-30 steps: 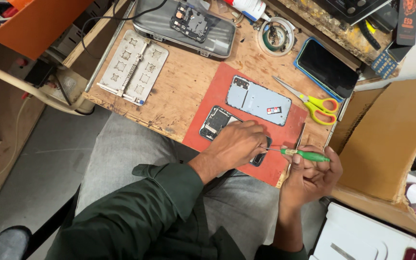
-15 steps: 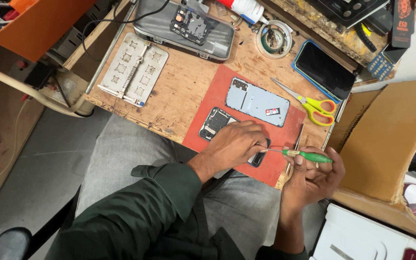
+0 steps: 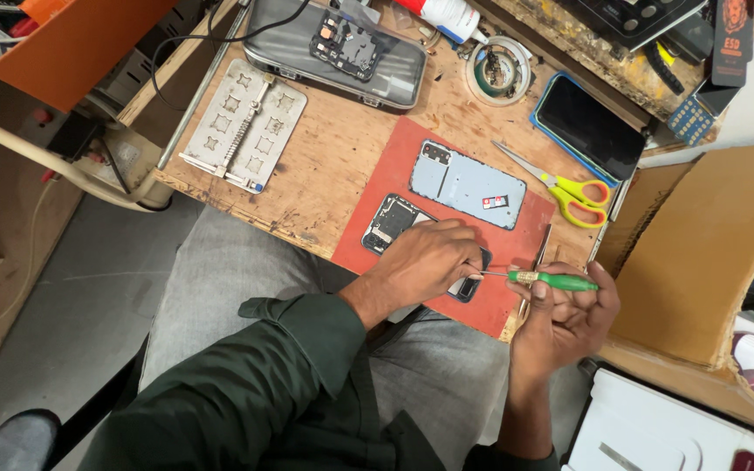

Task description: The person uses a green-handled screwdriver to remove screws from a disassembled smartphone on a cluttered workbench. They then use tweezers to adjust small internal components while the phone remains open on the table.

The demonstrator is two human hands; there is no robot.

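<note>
A green-handled screwdriver (image 3: 551,281) is pinched by right hand (image 3: 569,310) fingers; an opened phone (image 3: 403,228) is pressed under left hand (image 3: 425,262) fingers on a red mat (image 3: 377,174), worn wooden table (image 3: 333,166).

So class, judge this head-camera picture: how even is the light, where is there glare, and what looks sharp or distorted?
Head view: soft, even light with faint shadows; mild glare on the dark phone screen; the opened phone, left hand, right hand and green screwdriver are sharp; the wide lens tilts the wooden table.
</note>
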